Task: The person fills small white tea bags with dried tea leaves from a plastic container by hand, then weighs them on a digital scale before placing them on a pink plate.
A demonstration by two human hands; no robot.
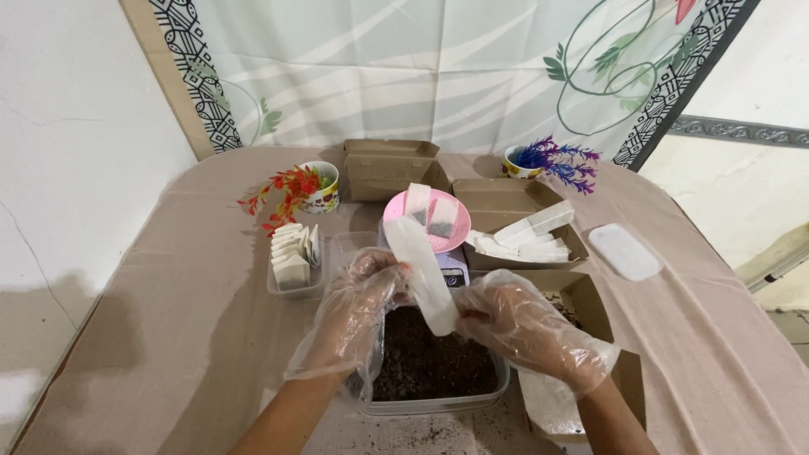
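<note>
Beige tablecloth (177, 337) over table; patterned curtain (438, 67) behind, between white walls

Landmark: clear plastic tub of dark loose tea (434, 362), at near edge of table

- Left hand (358, 307): in loose clear disposable glove, above left rim of tub; fingers curled, pinching upper part of long white empty tea bag (424, 274)
- Right hand (527, 324): in same kind of glove, above right rim of tub; fingertips pressed together on lower end of tea bag
- Tea bag: held slantwise between both hands, directly above tea in tub, not touching it
- Pink round dish (427, 219): just beyond tub, on small scale; two partly filled bags lying in dish
- Small clear tray (295, 265): left of tub and slightly beyond; row of folded white sachets standing upright inside
- Open cardboard box (518, 223): beyond tub to right; loose white empty bags piled inside
- Second cardboard box (602, 337): touching right side of tub, partly hidden by right hand and forearm; contents not clear
- White plastic lid (625, 251): well right of tub, flat on cloth
- Closed cardboard box (392, 168): far beyond tub, near curtain
- Cup with red artificial plant (308, 187): beyond tub to left
- Cup with purple artificial plant (548, 162): beyond tub to right
- Dark crumbs of tea scattered on cloth in front of tub
</note>
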